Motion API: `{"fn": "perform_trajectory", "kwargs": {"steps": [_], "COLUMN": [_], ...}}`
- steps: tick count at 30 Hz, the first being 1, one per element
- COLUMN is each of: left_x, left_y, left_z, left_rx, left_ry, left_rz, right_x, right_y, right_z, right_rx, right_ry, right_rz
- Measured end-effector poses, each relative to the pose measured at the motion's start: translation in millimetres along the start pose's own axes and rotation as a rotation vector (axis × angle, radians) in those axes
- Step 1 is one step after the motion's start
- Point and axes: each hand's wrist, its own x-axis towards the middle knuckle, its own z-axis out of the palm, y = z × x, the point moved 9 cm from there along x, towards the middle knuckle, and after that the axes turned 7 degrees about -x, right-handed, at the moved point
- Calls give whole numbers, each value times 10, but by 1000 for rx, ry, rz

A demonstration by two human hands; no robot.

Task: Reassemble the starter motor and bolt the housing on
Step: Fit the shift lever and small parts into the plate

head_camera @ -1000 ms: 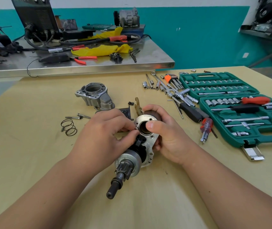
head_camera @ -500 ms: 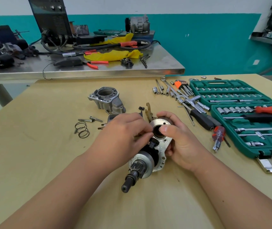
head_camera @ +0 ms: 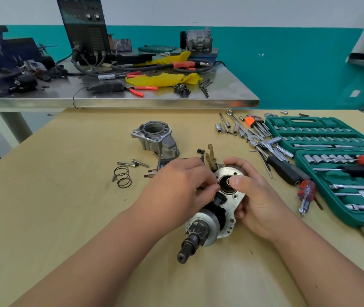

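Motor lies at mid-counter, shaft toward the near edge. Right hand grips its plate end, thumb over the bore. Left hand has its fingers curled against the plate beside the bore; whether they pinch anything cannot be told. Housing stands apart, toward the far edge. Spring and bolts lie left of the hands. Socket set lies open at the right edge.

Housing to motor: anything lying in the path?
Yes. The housing sits behind the motor. Between them lie a brown lever, a small black part and a dark part half under the left hand. The right hand grips the motor.
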Motion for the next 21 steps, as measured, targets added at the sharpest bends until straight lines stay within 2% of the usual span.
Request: {"fn": "perform_trajectory", "kwargs": {"steps": [8, 11, 12, 14, 16, 18, 21], "left_x": [27, 30, 39, 53, 5, -109, -334], "left_y": [112, 98, 4, -375, -945, -1524, -2130], "left_z": [55, 8, -80, -391, -682, -807, -757], "left_rx": [85, -11, -98, -190, -49, 145, 198], "left_ry": [-97, -101, -64, 118, 232, 136, -63], "left_rz": [228, 227, 155, -88, -377, -641, -867], "right_x": [-11, -14, -18, -19, -15, -10, -3], "right_y": [2, -18, -26, -29, -14, 0, 5], "right_z": [-17, -1, 6, 2, -19, -26, -21], "right_rx": [2, 5, 7, 6, 4, 7, 0], "right_ry": [24, 5, -5, -14, -3, 6, 6], "right_rz": [6, -8, -16, -20, -11, -1, 3]}}
